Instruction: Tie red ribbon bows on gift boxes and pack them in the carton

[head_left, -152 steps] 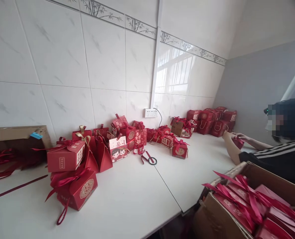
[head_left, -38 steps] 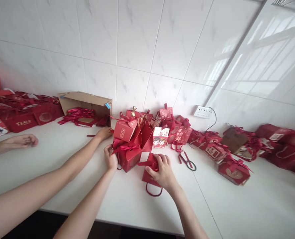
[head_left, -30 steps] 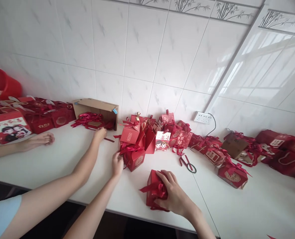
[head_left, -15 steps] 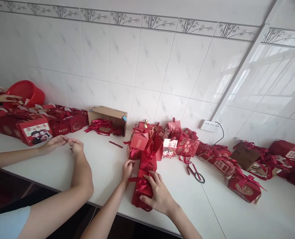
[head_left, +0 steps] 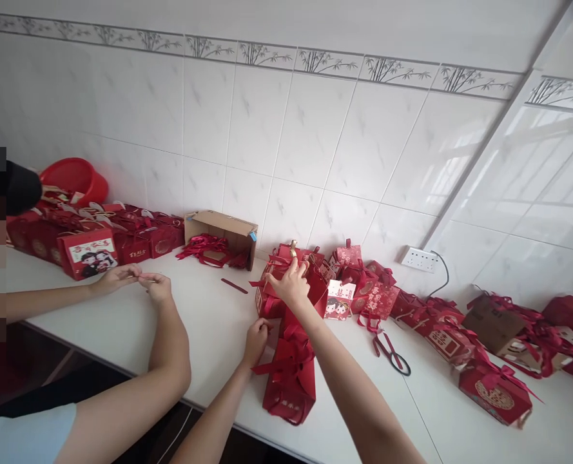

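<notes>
A red gift box point(head_left: 290, 385) tied with a red ribbon lies near the white table's point(head_left: 209, 335) front edge. My left hand point(head_left: 256, 339) is closed at the ribbon on the box's left side. My right hand point(head_left: 291, 284) reaches past it into the pile of red gift boxes point(head_left: 315, 290) by the wall. Its fingers curl over the top box there, which is mostly hidden under the hand. A box with a cartoon couple point(head_left: 340, 301) stands just right of that hand.
A co-worker's two hands point(head_left: 138, 282) meet on the table at the left. Behind them are a row of red boxes point(head_left: 90, 248), a red basin point(head_left: 76, 180) and an open cardboard box point(head_left: 221, 231) with ribbons. Red-handled scissors point(head_left: 390, 351), a wall socket point(head_left: 419, 259) and more red boxes point(head_left: 494, 386) are at the right.
My right hand has left the ribboned box in front and reached forward onto the pile. That box now lies flat on the table. My left hand stays at its ribbon.
</notes>
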Tool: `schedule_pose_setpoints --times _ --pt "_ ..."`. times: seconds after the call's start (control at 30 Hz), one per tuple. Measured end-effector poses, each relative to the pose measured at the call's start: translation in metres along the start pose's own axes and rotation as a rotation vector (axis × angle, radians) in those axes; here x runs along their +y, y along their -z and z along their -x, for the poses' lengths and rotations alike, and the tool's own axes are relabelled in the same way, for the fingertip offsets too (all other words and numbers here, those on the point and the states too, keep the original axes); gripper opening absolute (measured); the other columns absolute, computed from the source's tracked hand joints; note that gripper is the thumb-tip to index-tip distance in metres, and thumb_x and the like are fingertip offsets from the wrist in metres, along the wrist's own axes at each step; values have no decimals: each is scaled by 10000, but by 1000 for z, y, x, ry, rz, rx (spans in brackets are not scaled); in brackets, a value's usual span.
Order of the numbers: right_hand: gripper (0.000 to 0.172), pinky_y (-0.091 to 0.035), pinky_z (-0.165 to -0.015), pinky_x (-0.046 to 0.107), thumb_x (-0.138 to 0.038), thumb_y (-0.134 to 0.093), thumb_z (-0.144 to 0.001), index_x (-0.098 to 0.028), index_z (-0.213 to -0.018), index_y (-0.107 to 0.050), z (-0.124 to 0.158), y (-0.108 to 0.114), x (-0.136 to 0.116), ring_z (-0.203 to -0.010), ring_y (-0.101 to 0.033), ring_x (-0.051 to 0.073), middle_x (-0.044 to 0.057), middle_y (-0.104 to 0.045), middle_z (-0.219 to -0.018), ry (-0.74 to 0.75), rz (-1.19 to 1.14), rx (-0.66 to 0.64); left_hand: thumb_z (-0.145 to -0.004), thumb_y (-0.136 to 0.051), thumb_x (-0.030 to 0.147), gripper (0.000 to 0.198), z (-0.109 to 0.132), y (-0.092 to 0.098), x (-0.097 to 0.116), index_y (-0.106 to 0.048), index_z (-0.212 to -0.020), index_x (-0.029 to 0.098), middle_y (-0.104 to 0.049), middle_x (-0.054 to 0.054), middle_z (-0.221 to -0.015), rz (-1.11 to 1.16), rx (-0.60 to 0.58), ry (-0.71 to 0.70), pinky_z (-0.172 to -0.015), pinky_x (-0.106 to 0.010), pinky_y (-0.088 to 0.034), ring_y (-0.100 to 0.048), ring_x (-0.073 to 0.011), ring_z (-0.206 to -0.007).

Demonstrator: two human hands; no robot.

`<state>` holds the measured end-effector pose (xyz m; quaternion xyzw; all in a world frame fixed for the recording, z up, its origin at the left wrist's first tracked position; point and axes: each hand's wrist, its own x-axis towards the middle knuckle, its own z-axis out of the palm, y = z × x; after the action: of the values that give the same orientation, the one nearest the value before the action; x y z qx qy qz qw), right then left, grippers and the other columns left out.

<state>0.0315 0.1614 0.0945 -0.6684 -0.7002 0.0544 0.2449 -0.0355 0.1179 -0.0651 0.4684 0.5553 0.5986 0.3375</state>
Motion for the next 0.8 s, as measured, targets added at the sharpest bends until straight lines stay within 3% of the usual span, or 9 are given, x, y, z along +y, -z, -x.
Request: schedule_pose_setpoints --times 0.13,0.27,0.4,0.47,0.53,0.6,0.67,0.73,0.8 --pt "890 -466 -801 556 -508 -572 -766 -98 -1453 -182 -20 -9 -19 -1100 -549 419 310 -271 -1430 -52 -18 -17 -653 -384 218 174 1 2 1 -527 -556 197 -568 -20 -577 -26 3 -10 -596 -290 -437 -543 -172 -582" --pt "813 -442 -871 553 -425 -568 -755 -110 -1422 -226 -9 4 5 -1173 -484 402 263 -321 -1395 32 -71 79 -646 -371 223 182 1 2 0 -524 -551 195 -564 -23 -569 -46 3 -18 -562 -280 -418 -534 -170 -566" --pt "818 -389 -973 560 -414 -546 -736 -115 -1401 -175 32 27 84 -1266 -362 369 218 -351 -1330 371 -237 517 -642 -388 239 171 -2 2 -1 -529 -559 192 -563 -15 -557 -41 -14 3 -566 -278 -426 -532 -167 -560" --pt "839 -350 -1005 582 -438 -536 -752 -134 -1414 -119 61 32 134 -1274 -336 359 207 -303 -1336 375 -234 707 -645 -401 248 170 -4 2 -3 -541 -570 189 -572 -14 -567 -33 -30 25 -588 -282 -439 -543 -169 -577" --pt "815 -355 -985 604 -438 -529 -768 -163 -1415 -117 94 28 180 -1271 -329 366 200 -290 -1339 283 -174 774 -647 -410 250 171 -7 0 -5 -556 -584 186 -588 -16 -592 -23 -44 45 -624 -286 -455 -560 -172 -610" --pt "783 -380 -951 618 -434 -539 -767 -170 -1402 -165 124 16 213 -1250 -349 380 200 -334 -1310 209 -103 683 -645 -424 251 165 -9 -2 -7 -565 -595 181 -607 -22 -623 -11 -53 60 -658 -291 -467 -576 -176 -645" --pt "715 -405 -934 609 -381 -516 -788 -170 -1394 -198 149 3 234 -1254 -360 381 208 -341 -1321 178 -66 484 -644 -452 266 159 -9 -4 -6 -579 -617 174 -614 -25 -642 5 -57 65 -656 -296 -475 -579 -179 -649" --pt "668 -414 -950 586 -317 -473 -816 -185 -1406 -191 164 -6 243 -1303 -329 366 207 -286 -1386 161 -81 316 -652 -488 301 174 -7 -4 -2 -597 -673 166 -622 -32 -686 29 -37 46 -641 -295 -482 -585 -183 -673" --pt "669 -398 -990 567 -324 -474 -829 -212 -1419 -179 171 -8 245 -1349 -282 347 188 -229 -1437 142 -135 251 -680 -508 354 223 0 -1 3 -597 -766 168 -624 -42 -777 62 35 0 -651 -290 -487 -592 -187 -746"
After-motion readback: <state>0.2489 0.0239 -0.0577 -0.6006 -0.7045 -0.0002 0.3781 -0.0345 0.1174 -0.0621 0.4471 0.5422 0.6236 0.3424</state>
